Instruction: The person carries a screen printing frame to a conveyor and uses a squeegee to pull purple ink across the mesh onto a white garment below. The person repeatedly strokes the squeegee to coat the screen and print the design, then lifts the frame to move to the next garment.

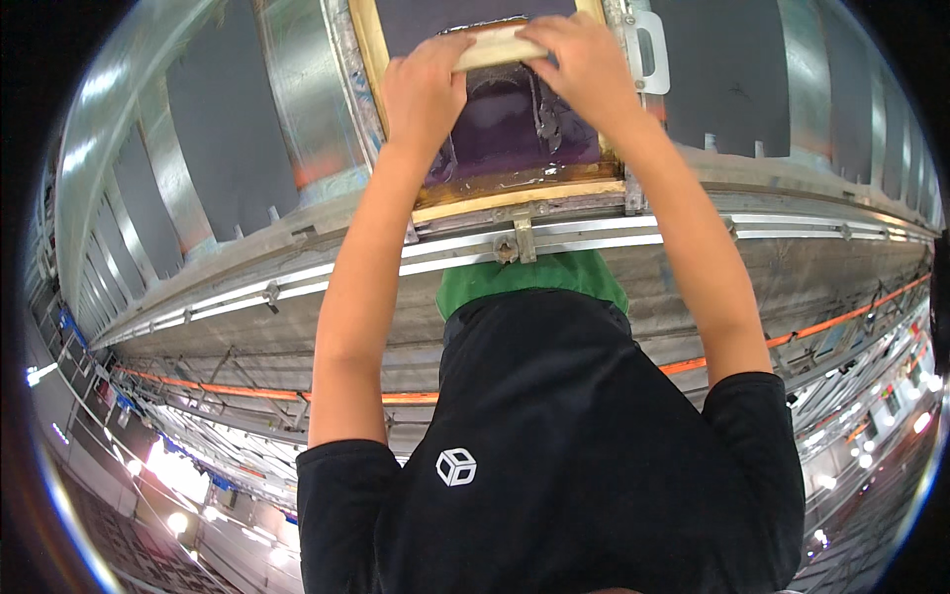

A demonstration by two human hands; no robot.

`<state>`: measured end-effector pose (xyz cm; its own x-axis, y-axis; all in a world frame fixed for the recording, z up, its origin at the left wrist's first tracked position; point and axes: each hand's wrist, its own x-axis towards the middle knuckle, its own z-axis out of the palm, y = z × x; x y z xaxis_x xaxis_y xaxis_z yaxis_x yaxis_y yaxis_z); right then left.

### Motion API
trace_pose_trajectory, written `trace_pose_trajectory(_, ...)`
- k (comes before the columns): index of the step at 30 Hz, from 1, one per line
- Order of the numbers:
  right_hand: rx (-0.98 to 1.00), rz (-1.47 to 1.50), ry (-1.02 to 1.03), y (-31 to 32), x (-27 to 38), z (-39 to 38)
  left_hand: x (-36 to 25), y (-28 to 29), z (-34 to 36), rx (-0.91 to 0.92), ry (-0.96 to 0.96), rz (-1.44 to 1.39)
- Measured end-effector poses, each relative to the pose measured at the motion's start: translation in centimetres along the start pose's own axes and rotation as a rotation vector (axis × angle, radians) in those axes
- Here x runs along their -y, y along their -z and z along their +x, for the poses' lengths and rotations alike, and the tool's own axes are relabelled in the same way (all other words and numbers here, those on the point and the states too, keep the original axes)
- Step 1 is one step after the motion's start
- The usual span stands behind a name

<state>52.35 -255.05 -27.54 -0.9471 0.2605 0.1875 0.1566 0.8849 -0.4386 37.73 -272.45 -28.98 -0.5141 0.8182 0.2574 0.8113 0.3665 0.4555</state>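
My left hand (427,84) and my right hand (579,74) are closed round the ends of a pale wooden squeegee (487,54), held crosswise near the top of the view over a screen frame (517,193). The frame has a yellowish-gold border and a dark purple mesh (495,134) with streaks of wet, glossy paste. The squeegee's blade is mostly hidden under its handle and my fingers. A white plastic handle (650,76) is fixed at the right side of the frame.
A long metal bench (328,139) carrying grey panels (226,119) stretches to both sides. A metal rail (584,234) runs along its near edge, with a clamp (510,246) below the frame. An orange rail (262,389) and metal framework lie beyond it, lower in view.
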Motion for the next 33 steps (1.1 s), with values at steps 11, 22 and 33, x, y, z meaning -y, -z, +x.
trace_pose_trajectory(11, 0.008, 0.097, -0.069, 1.0, 4.5, -6.3, -2.9, 1.7, -7.4, 0.080, 0.023, -0.013)
trace_pose_trajectory(22, 0.031, 0.159, -0.070, -0.2, 0.7, -3.9, -1.6, 0.6, -3.0, 0.173, 0.024, -0.017)
trace_pose_trajectory(33, -0.339, 0.302, -0.646, 3.2, -8.1, -5.7, -4.3, 1.5, -11.1, 0.243, 0.018, 0.019)
